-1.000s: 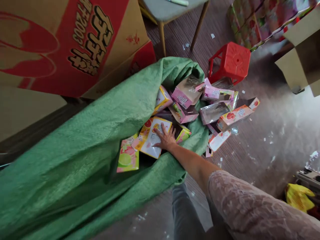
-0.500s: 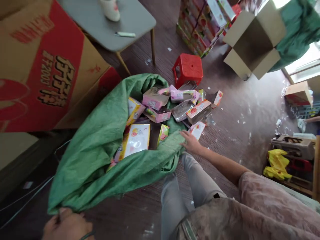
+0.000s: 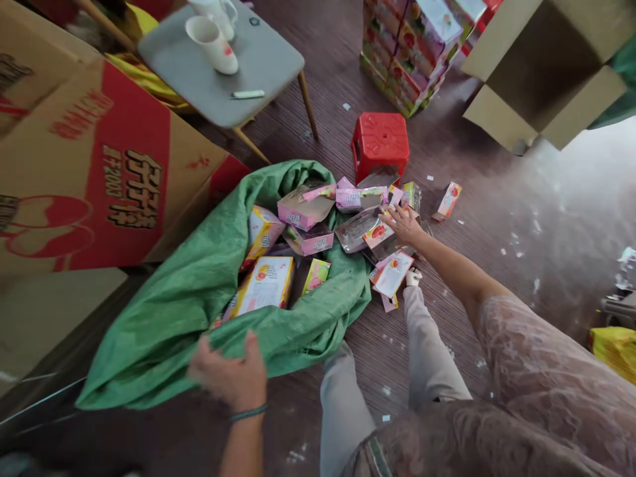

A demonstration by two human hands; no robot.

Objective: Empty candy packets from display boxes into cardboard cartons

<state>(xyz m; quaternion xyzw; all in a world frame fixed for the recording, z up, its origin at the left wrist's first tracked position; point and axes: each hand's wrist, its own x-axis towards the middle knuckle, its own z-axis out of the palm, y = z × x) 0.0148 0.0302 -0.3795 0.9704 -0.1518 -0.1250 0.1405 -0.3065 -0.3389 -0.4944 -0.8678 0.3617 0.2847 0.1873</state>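
A large green sack (image 3: 163,318) lies open on the floor, with several printed boxes inside, among them a white and yellow box (image 3: 265,281). My left hand (image 3: 233,371), blurred, is over the sack's near edge, its fingers apart and holding nothing. My right hand (image 3: 401,225) rests with spread fingers on an orange and white box (image 3: 378,233) in the pile at the sack's right side. Pink cartons (image 3: 305,207) and a clear plastic tray (image 3: 355,232) lie at the sack's mouth. Beside my foot is another white and orange box (image 3: 393,275).
A red stool (image 3: 381,142) stands just behind the pile. Large cartons (image 3: 134,172) are at the left, near a grey table (image 3: 268,46) with white mugs. Stacked boxes (image 3: 405,53) and an open carton (image 3: 541,66) stand farther back. One small box (image 3: 448,201) lies on the floor.
My left hand has let go of the sack's far left corner and moved right. My right hand has left the sack's edge and moved up onto the boxes. The view has shifted.
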